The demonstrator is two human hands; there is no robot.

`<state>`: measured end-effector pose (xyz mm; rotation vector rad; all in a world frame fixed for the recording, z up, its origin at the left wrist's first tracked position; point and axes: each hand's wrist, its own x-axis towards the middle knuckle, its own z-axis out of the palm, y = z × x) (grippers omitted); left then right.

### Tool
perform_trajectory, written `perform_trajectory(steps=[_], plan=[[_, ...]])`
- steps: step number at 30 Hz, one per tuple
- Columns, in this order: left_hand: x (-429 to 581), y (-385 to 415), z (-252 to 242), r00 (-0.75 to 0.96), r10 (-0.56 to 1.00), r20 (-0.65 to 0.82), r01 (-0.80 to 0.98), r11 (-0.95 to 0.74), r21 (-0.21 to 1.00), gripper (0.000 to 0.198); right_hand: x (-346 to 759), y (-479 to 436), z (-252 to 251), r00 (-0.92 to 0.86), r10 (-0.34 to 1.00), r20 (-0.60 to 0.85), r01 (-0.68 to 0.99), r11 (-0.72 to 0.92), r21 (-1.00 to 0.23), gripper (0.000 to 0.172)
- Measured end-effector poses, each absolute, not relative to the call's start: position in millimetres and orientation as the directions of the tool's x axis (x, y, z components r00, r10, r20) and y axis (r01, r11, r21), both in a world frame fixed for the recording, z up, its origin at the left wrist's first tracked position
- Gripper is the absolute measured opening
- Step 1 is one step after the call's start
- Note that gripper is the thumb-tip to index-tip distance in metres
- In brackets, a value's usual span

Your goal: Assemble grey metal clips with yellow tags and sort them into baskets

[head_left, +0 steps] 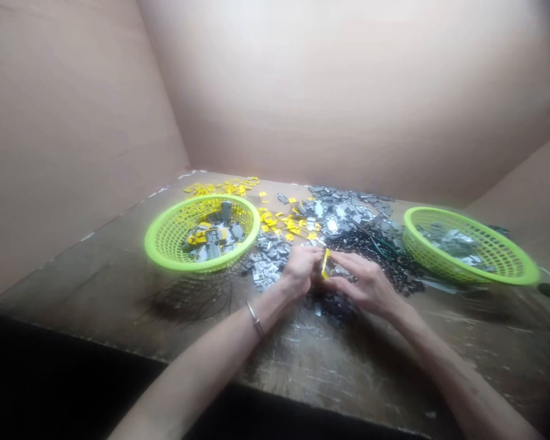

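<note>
Between both hands, above the front of the heaps, a small yellow and dark plastic piece [325, 264] is held tilted on edge. My left hand [300, 267] pinches it from the left, its fingers partly hidden. From the right, the thumb and fingers of my right hand [362, 278] close on the same piece. Close behind the hands lie a heap of small black parts [364, 244] and a pile of grey flat parts [339, 208]. Loose yellow parts [275, 220] are scattered beyond the left hand, with more grey parts [266, 263] beside it.
A green basket [153, 244] at left contains yellow and grey pieces. Another green basket [527, 269] at right holds grey parts. More yellow parts [224, 186] lie at the back left. The worn wooden table [302, 373] meets walls [302, 91] behind and at the sides.
</note>
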<state>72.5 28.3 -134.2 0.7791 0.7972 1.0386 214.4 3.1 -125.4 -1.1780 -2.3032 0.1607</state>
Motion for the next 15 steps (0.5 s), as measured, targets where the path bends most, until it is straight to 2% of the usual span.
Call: perform_trajectory(steps=[3,7,15], plan=[[71.8,25.5,-130.2,0.325,0.929,-0.178,-0.427,0.312,0.849,0.013,219.0,3.1,-125.6,-0.442,0.802,0.402,0.678,0.592,-0.436,0.048],[72.1,23.6,-128.0,0.326,0.926,-0.193,-0.419,0.324,0.848,0.015,220.4,3.8,-125.4,-0.453,0.817,0.357,0.619,0.577,-0.532,0.046],[73.6,26.0,-132.2,0.252,0.958,-0.137,-0.45,0.242,0.86,0.015,222.2,4.7,-126.6,-0.468,0.804,0.367,0.578,0.593,-0.561,0.048]])
